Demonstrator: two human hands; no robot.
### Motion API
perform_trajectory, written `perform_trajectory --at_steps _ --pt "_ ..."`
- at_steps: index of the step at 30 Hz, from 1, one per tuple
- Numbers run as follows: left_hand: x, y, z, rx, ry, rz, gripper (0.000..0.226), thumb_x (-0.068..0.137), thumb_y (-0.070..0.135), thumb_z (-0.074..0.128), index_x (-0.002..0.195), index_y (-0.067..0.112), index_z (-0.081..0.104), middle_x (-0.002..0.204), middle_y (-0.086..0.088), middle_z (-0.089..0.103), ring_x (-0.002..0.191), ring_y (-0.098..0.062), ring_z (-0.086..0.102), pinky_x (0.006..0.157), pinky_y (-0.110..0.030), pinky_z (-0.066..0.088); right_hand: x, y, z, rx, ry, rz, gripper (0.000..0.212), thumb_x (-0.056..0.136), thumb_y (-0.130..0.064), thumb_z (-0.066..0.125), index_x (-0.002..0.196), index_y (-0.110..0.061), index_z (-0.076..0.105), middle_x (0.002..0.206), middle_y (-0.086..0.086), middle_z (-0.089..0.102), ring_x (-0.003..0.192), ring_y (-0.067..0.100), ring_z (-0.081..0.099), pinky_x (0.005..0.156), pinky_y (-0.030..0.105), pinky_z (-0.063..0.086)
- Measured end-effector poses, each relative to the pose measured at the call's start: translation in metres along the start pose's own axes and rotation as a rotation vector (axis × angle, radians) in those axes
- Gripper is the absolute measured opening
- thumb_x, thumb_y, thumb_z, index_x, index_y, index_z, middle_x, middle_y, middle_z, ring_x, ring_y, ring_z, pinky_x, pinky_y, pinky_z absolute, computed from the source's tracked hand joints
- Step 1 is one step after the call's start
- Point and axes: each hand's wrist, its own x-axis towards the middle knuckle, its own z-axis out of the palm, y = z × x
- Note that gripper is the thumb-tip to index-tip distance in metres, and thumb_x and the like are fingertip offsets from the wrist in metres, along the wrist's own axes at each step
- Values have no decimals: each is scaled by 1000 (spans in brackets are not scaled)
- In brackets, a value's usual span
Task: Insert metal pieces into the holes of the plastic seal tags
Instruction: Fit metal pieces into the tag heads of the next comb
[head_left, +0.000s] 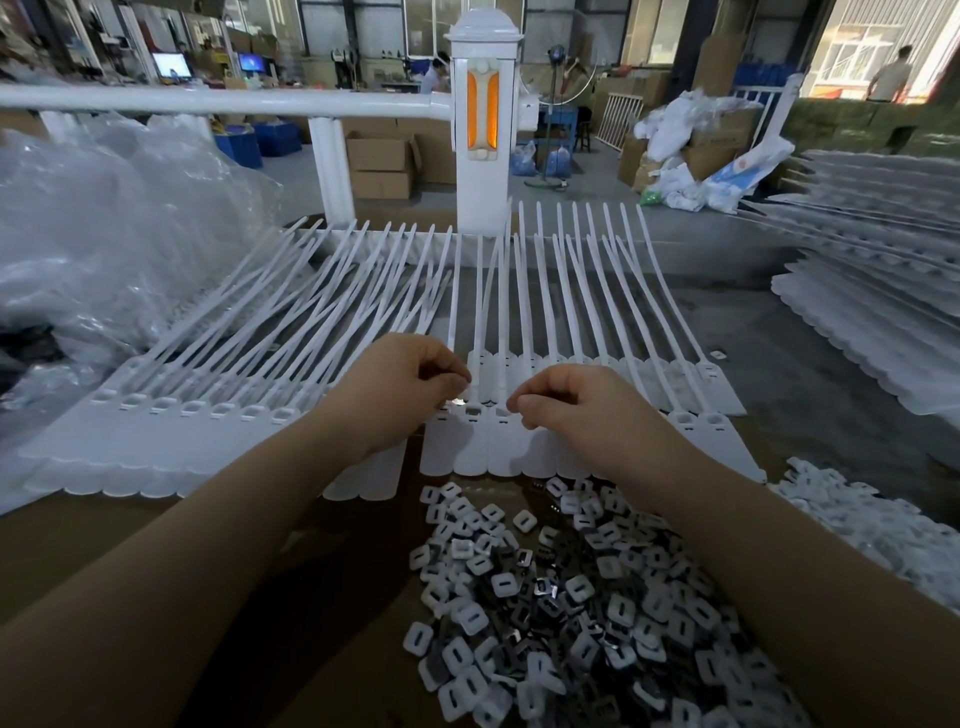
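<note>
A row of white plastic seal tags (470, 447) lies across the cardboard table, their long straps fanning away from me. My left hand (410, 384) hovers over the middle tags with fingertips pinched on a small shiny metal piece (459, 401) just above a tag's hole. My right hand (576, 402) is curled beside it, thumb and forefinger pinched over the neighbouring tag's hole (503, 412); what it holds is hidden. A heap of small metal pieces and white square caps (571, 603) sits near me, under my right forearm.
Crumpled clear plastic bags (104, 234) fill the left. More seal tags are stacked at the right (872, 322), with a pile of white caps (857, 525) below them. A white railing post (480, 130) stands behind the table. Boxes and people are far back.
</note>
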Motion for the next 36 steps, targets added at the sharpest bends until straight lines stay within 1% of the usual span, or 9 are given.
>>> perform_trajectory --at_steps 3,5,11,15,19,24,27,31,36 --pt "1 0 1 45 -33 -24 15 93 18 65 83 30 67 84 7 70 80 -10 66 74 -25 54 -1 0 1 -7 -2 9 13 93 -28 60 85 -34 68 82 -11 69 89 23 65 58 14 45" --pt "2 1 2 97 -52 -20 13 93 20 65 86 30 68 84 9 69 80 -7 65 71 -22 52 -1 0 1 -11 0 15 12 94 -29 60 86 -34 69 82 -12 69 87 20 66 59 14 45" --pt "8 6 7 142 -129 -32 10 93 20 64 89 25 72 80 13 66 76 -3 60 64 -19 44 1 0 2 -2 1 17 11 93 -28 61 86 -33 68 80 -13 68 70 -10 59 58 11 39" --pt "13 8 9 203 -159 -59 12 93 22 64 84 26 70 75 10 65 68 -4 59 56 -19 40 2 2 1 -1 0 12 12 93 -27 60 86 -33 68 80 -13 68 72 -11 59 61 13 39" --pt "14 9 7 199 -152 -84 12 90 22 66 82 25 74 70 15 64 58 3 59 47 -11 39 3 2 1 -3 -1 14 13 93 -26 60 86 -34 67 81 -14 68 72 -7 61 62 14 40" --pt "15 11 8 194 -158 -142 13 86 26 72 75 31 68 77 12 64 76 -6 60 77 -28 52 3 2 3 -1 -1 16 11 93 -26 60 89 -33 68 83 -13 68 78 -3 61 65 17 41" --pt "17 8 9 234 -136 -215 13 80 35 77 76 30 66 79 12 61 90 -14 60 102 -47 42 3 2 2 -6 -3 21 11 94 -26 60 89 -33 67 84 -13 68 80 -2 61 64 16 41" --pt "18 5 8 163 -154 -332 20 75 39 80 84 27 67 91 4 66 105 -25 59 106 -53 39 2 1 3 -4 -6 22 12 94 -25 59 89 -33 67 84 -13 68 80 -2 62 65 17 42" --pt "21 0 8 142 -148 -352 27 71 44 82 83 25 68 95 1 67 106 -26 58 106 -53 38 2 1 3 -10 -8 17 12 94 -25 59 89 -33 66 85 -12 68 82 0 62 66 18 43"
